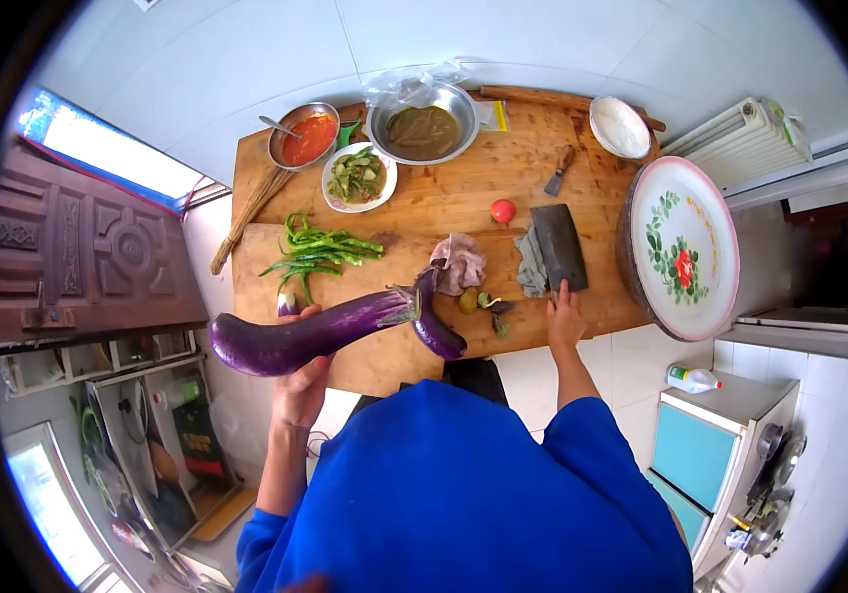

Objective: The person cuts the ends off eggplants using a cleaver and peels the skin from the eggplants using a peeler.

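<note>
My left hand (300, 390) is closed around a long purple eggplant (305, 338), lifted above the near left part of the board, its stem end pointing right. My right hand (566, 321) grips the near end of a dark cleaver (559, 247), whose wide blade lies over the table; the handle is mostly hidden by the fingers. A grey cloth (531, 265) lies beside the blade. A second, curved eggplant (436, 326) rests at the board's right side, near a pinkish crumpled cloth (460, 263). Several green peppers (320, 249) lie on the cutting board (374, 371).
Along the back stand a bowl of red sauce (309, 140), a plate of green food (358, 178), a metal bowl with brownish liquid (424, 130) and a bowl of white powder (620, 127). A tomato (503, 211) and a scraper (560, 170) lie mid-table. A flowered tray (683, 247) sits right.
</note>
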`<state>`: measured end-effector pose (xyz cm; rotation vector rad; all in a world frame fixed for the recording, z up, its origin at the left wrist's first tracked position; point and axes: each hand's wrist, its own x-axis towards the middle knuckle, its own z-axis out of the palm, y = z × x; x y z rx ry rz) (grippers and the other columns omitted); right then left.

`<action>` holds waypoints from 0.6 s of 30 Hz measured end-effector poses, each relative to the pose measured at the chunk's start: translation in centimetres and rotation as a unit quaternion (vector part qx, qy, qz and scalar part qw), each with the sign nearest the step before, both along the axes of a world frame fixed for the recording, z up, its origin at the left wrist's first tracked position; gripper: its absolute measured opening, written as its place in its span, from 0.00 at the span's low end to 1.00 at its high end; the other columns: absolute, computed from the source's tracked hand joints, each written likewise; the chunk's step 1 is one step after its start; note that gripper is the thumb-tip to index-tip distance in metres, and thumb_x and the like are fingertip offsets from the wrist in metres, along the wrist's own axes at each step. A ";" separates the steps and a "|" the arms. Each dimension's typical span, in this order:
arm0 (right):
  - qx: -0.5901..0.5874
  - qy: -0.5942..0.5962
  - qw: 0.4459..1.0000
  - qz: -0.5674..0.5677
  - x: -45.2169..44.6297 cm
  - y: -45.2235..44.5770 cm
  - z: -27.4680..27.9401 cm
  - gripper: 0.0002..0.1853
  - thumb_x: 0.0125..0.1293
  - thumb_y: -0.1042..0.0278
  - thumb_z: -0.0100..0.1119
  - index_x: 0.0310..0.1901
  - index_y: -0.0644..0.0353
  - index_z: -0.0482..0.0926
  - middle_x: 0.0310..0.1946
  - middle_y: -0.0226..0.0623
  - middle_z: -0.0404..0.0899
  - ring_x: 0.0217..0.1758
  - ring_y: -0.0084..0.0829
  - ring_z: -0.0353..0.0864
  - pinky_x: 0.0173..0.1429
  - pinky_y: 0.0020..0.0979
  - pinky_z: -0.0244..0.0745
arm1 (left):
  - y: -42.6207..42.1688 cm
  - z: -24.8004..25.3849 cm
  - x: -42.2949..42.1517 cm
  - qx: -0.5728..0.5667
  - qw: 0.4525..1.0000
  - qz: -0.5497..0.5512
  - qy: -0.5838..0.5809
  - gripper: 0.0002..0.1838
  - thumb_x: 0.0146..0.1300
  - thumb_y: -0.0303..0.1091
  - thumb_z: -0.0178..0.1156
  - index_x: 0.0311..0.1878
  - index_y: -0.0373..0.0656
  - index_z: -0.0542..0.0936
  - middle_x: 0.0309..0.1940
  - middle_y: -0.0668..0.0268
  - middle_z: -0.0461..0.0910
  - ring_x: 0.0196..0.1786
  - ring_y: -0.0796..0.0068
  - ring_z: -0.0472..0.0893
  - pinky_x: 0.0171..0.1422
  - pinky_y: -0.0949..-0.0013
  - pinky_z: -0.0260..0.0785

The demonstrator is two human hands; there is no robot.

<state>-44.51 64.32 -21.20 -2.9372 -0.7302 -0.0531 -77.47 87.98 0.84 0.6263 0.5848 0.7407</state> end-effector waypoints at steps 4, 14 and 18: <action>0.111 -0.195 0.967 0.124 -0.5 2.6 4.7 0.27 0.57 0.58 0.60 0.59 0.51 0.67 0.44 0.40 0.70 0.36 0.38 0.78 0.37 0.36 0.75 | 0.0 1.3 1.7 0.110 0.991 -0.010 0.070 0.35 0.43 0.21 0.68 0.56 0.50 0.66 0.58 0.61 0.67 0.62 0.66 0.66 0.70 0.58 0.53; 0.515 0.470 0.706 0.123 -12.2 15.0 14.2 0.14 0.67 0.59 0.48 0.39 0.63 0.74 0.28 0.32 0.74 0.33 0.24 0.73 0.41 0.28 0.70 | -0.8 2.4 3.1 0.346 0.915 -0.064 0.198 0.30 0.46 0.22 0.66 0.55 0.36 0.68 0.51 0.59 0.73 0.53 0.70 0.73 0.59 0.67 0.65; 0.500 0.534 0.681 0.026 -13.0 14.0 19.1 0.15 0.69 0.57 0.44 0.34 0.59 0.74 0.22 0.25 0.72 0.17 0.14 0.66 0.16 0.16 0.57 | -1.2 2.6 2.9 0.325 0.934 -0.065 0.137 0.28 0.47 0.23 0.67 0.53 0.36 0.70 0.52 0.58 0.72 0.53 0.71 0.73 0.57 0.68 0.66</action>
